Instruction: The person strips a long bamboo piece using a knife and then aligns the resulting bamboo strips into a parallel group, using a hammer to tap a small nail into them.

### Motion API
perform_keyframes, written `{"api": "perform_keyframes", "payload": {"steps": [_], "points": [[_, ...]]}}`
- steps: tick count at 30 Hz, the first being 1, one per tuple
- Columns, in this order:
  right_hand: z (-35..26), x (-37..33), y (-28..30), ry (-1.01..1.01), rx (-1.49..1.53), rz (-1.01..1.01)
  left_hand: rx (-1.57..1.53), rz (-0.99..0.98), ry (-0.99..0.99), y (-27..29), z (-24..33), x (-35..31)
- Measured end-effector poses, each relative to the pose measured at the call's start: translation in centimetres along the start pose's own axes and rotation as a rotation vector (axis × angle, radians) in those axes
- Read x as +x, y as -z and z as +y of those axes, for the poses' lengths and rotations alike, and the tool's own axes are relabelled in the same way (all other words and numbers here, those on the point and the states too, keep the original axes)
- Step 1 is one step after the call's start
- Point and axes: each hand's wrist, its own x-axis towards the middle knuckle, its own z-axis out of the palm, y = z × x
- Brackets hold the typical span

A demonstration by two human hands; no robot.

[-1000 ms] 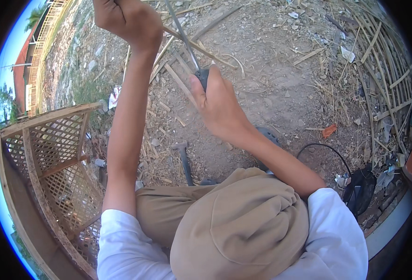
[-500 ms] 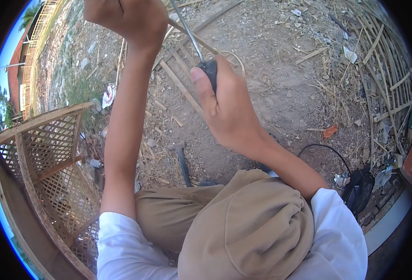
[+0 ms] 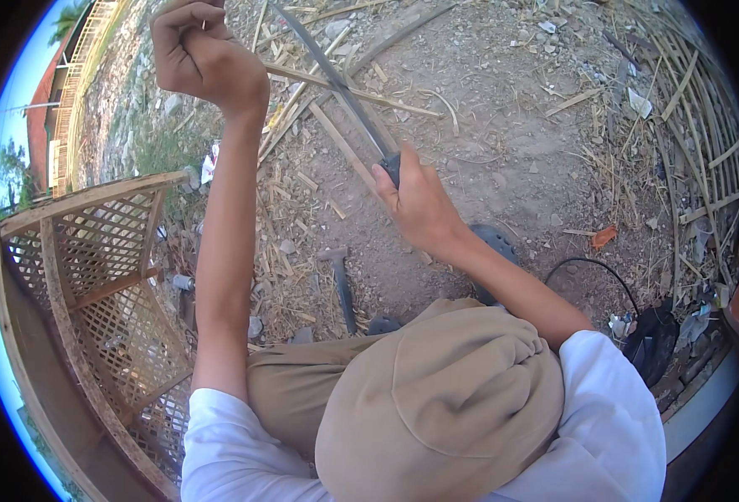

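"Looking through the head view, what does our right hand (image 3: 422,205) hold?"

"We wrap it round the black handle (image 3: 392,167) of the long blade (image 3: 326,69), thumb alongside, probably for steadiness; the blade points toward the far edge of the ground (image 3: 511,167)."

"And our left hand (image 3: 210,60)?"

"Curled near that edge; whether it grips anything, we cannot tell. The hammer (image 3: 343,289) lies by the near edge, presumably within reach."
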Motion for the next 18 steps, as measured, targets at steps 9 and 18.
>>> {"api": "perform_keyframes", "payload": {"steps": [9, 18], "points": [[3.3, -2.4, -0.1, -0.045, -0.157, 0.000, 0.051, -0.020, 0.071, 1.7, 1.8, -0.8], [11.8, -5.7, 1.2, -0.222, -0.323, 0.071, 0.103, -0.039, 0.135, 2.8, 1.4, -1.7]]}}
